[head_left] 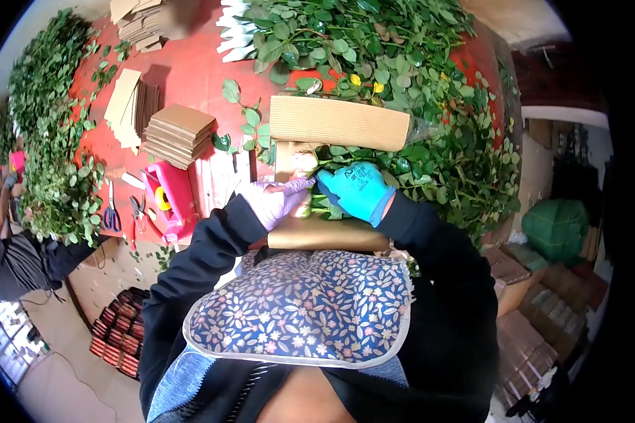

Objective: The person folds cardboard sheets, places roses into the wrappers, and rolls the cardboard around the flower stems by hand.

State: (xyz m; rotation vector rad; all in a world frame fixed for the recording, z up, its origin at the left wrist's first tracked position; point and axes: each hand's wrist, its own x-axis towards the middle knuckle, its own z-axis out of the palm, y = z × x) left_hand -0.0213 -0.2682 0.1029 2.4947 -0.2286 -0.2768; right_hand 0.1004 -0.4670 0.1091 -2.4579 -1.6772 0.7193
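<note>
My left hand, in a thin lavender glove, has its fingers closed at a pale rose with a greenish pink-white head. My right hand, in a blue coated glove, curls around rose stems just behind the heads; its fingertips nearly meet those of my left hand. Another rose head lies a little farther from me. The roses lie on a sheet of corrugated cardboard, whose far flap stands up behind them and whose near flap curves toward me. Leafy stems extend to the right.
Cardboard stacks stand at left on the red table. Nearby are a pink tape dispenser, scissors and red-handled pruners. Rose foliage heaps at the back. Another person's arm shows at far left.
</note>
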